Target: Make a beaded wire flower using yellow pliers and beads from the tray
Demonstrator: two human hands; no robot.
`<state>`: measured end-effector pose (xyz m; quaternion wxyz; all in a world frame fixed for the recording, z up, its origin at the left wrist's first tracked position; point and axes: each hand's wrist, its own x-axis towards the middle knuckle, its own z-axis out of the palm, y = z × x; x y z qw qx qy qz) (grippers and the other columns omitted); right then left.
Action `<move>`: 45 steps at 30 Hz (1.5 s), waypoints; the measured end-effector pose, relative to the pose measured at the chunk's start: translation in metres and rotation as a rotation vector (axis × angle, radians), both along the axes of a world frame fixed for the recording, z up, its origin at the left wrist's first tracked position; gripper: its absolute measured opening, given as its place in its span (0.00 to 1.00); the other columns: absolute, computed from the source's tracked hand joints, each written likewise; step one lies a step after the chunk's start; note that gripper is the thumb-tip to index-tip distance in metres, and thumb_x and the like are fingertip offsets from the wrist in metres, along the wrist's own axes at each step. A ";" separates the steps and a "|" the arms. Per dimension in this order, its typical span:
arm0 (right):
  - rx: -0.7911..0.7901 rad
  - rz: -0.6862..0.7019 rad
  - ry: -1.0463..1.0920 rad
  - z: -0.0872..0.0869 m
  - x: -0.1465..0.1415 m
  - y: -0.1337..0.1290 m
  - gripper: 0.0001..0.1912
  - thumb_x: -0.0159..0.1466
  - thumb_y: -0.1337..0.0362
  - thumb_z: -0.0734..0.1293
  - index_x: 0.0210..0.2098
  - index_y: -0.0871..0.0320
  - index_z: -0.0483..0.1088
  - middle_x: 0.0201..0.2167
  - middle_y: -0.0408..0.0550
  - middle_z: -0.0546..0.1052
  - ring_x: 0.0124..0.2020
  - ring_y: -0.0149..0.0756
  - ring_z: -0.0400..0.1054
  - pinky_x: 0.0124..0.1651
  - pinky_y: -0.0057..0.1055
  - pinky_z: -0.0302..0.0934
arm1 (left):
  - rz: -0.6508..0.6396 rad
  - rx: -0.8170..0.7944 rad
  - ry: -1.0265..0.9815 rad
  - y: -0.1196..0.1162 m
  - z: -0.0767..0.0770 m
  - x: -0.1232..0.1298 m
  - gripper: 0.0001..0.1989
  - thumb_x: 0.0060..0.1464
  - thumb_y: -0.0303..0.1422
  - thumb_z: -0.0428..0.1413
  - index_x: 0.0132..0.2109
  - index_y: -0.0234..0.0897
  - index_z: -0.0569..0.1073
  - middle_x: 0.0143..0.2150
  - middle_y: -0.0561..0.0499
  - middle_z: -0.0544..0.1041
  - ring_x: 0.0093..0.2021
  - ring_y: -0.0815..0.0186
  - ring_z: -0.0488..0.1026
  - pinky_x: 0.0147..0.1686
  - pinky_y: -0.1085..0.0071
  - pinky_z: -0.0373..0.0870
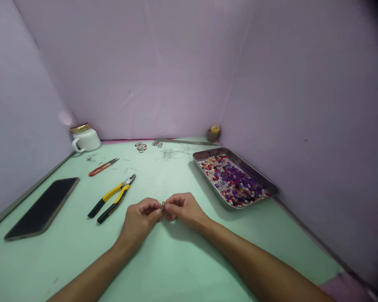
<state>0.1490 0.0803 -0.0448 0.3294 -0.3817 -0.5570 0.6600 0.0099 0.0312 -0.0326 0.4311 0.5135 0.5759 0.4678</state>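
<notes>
Near the middle of the green tabletop, my left hand (144,214) and my right hand (184,209) meet fingertip to fingertip. Both are closed in a pinch on one small shiny, gold-coloured beaded piece (163,204). Most of it is hidden by the fingers, so its full shape cannot be made out. Yellow-and-black combination pliers (115,197) lie with handles apart, left of my left hand. To the right of my right hand stands a metal tray (229,205) holding many loose beads (236,178) in purple, red, white and black.
A phone (44,207) and red-handled thread snips (103,167) lie on the left. Farther back are a white mug (87,140), beaded wire pieces (141,147), loose thin wires (168,154), long straight wires (189,142) and a small dark pot (213,134). Pale walls surround the table.
</notes>
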 end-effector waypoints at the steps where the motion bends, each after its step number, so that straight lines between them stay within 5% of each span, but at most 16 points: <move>1: 0.007 0.001 0.002 0.000 0.000 0.000 0.07 0.47 0.65 0.65 0.23 0.64 0.69 0.16 0.43 0.71 0.17 0.25 0.62 0.25 0.26 0.58 | -0.010 0.007 0.007 0.000 0.000 -0.001 0.03 0.41 0.29 0.56 0.23 0.34 0.70 0.21 0.55 0.70 0.25 0.71 0.65 0.28 0.76 0.61; 15: 0.223 0.032 -0.123 -0.010 0.002 -0.001 0.09 0.51 0.65 0.64 0.23 0.64 0.73 0.17 0.43 0.71 0.19 0.26 0.60 0.22 0.22 0.53 | -0.061 -0.052 0.038 0.001 -0.005 -0.008 0.05 0.43 0.29 0.54 0.23 0.33 0.71 0.19 0.54 0.70 0.23 0.70 0.65 0.27 0.74 0.61; 25: 0.103 0.054 -0.209 -0.007 0.000 0.000 0.08 0.51 0.65 0.64 0.25 0.64 0.71 0.15 0.43 0.69 0.16 0.25 0.61 0.19 0.21 0.55 | -0.030 -0.083 0.018 0.001 -0.006 -0.004 0.04 0.41 0.30 0.55 0.25 0.33 0.71 0.17 0.55 0.70 0.21 0.70 0.65 0.24 0.74 0.62; 33: 0.176 0.095 -0.199 -0.011 0.001 -0.002 0.09 0.53 0.63 0.63 0.26 0.62 0.73 0.17 0.45 0.71 0.18 0.27 0.64 0.21 0.22 0.55 | 0.023 -0.133 -0.008 0.001 -0.003 -0.002 0.04 0.41 0.30 0.56 0.24 0.32 0.71 0.16 0.54 0.71 0.19 0.71 0.66 0.23 0.74 0.64; 38: 0.295 0.094 -0.291 -0.008 0.003 -0.003 0.10 0.54 0.64 0.62 0.27 0.61 0.74 0.15 0.43 0.70 0.16 0.26 0.60 0.20 0.22 0.52 | 0.019 -0.122 -0.015 0.001 -0.005 -0.002 0.04 0.40 0.29 0.56 0.23 0.33 0.71 0.16 0.55 0.71 0.19 0.71 0.66 0.22 0.75 0.63; 45: 0.572 -0.002 -0.423 0.003 0.004 -0.008 0.09 0.52 0.66 0.64 0.27 0.58 0.76 0.26 0.46 0.72 0.25 0.28 0.63 0.26 0.23 0.55 | 0.006 -0.091 -0.003 0.002 -0.010 -0.005 0.03 0.40 0.28 0.56 0.23 0.33 0.71 0.16 0.56 0.70 0.20 0.72 0.65 0.23 0.76 0.62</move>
